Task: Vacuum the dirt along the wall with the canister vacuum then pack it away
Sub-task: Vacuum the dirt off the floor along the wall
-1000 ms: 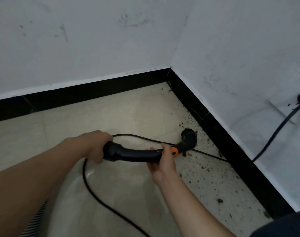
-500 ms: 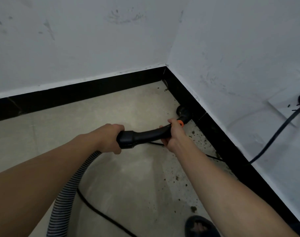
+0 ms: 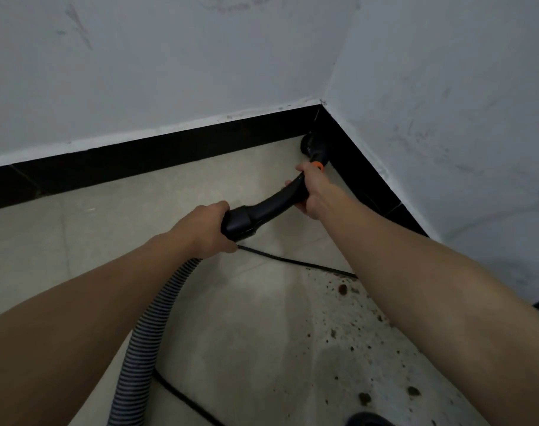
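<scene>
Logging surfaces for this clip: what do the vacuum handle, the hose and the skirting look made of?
Handle: likely hard plastic, smooth black with a soft sheen. Hose: flexible ribbed plastic, grey-and-black rings. Skirting: glossy black, probably tile, since joint lines show.

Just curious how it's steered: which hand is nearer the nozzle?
The right hand, gripping the handle just behind the orange ring; the left hand holds the back end, by the ribbed hose.

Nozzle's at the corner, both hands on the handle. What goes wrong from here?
1. The black cord lies across the floor between the nozzle and the dirt by the right wall; dragging back may snag it.
2. That dirt sits beneath the right forearm, likely easy to miss.
</scene>
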`<control>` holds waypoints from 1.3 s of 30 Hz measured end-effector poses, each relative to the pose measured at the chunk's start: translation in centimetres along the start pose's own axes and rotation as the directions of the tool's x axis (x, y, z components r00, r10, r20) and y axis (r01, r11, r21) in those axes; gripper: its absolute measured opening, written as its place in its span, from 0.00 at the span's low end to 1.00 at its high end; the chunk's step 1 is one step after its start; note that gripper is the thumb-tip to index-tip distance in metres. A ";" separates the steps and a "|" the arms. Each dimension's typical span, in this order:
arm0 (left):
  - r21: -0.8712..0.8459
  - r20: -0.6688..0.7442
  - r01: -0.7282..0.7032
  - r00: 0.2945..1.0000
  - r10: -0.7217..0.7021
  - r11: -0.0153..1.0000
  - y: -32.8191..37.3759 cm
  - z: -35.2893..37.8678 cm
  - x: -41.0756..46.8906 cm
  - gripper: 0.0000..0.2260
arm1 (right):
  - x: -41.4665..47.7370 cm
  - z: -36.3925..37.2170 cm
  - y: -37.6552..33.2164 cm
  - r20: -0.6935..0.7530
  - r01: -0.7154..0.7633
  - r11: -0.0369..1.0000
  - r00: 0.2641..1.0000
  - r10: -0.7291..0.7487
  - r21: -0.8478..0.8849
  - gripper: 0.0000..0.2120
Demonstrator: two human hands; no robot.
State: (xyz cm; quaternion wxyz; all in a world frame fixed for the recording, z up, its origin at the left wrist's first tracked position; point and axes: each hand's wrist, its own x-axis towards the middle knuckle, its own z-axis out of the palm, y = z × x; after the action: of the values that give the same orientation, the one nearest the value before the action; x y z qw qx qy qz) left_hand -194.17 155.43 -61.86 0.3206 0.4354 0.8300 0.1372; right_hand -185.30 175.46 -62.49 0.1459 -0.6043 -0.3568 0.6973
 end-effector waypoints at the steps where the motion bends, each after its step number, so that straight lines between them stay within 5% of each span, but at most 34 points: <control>1: -0.007 -0.010 0.006 1.000 -0.006 1.000 -0.1 0.1 0.4 0.22 | 0.5 0.4 -0.3 -0.003 0.002 1.000 1.000 -0.002 -0.025 0.20; 10: 0.025 0.010 0.037 0.999 -0.038 0.999 -1.3 0.5 1.2 0.20 | 1.4 2.5 -0.3 0.018 0.016 0.998 1.000 -0.015 -0.069 0.21; 16: 0.251 0.141 0.122 0.977 -0.161 0.960 -5.8 -0.2 -2.8 0.24 | -4.1 5.1 5.2 0.137 -0.022 0.998 0.990 0.029 -0.055 0.16; 21: 0.447 0.227 0.132 0.940 -0.255 0.885 -8.7 -1.1 -7.1 0.28 | -8.5 5.2 11.1 0.148 -0.142 0.986 0.981 0.127 0.090 0.14; 25: 0.510 0.303 0.083 0.914 -0.269 0.856 -8.5 -1.8 -8.4 0.21 | -11.8 2.6 14.9 0.138 -0.204 0.949 0.975 0.174 0.240 0.10; 31: 0.447 0.321 -0.049 0.941 -0.109 0.893 -4.1 -1.3 -7.0 0.18 | -12.9 -2.7 15.1 -0.045 -0.145 0.910 0.983 0.176 0.389 0.09; 39: 0.186 0.398 -0.015 0.915 -0.061 0.982 -0.6 -0.1 -5.5 0.17 | -9.5 -4.6 9.1 -0.059 -0.111 0.967 0.990 0.128 0.230 0.15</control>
State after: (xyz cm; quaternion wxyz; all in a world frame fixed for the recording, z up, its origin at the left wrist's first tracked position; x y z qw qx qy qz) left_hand -192.29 150.60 -59.80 0.4439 0.4725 0.7605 -0.0368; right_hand -176.66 164.50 -61.67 0.1843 -0.6296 -0.2323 0.7181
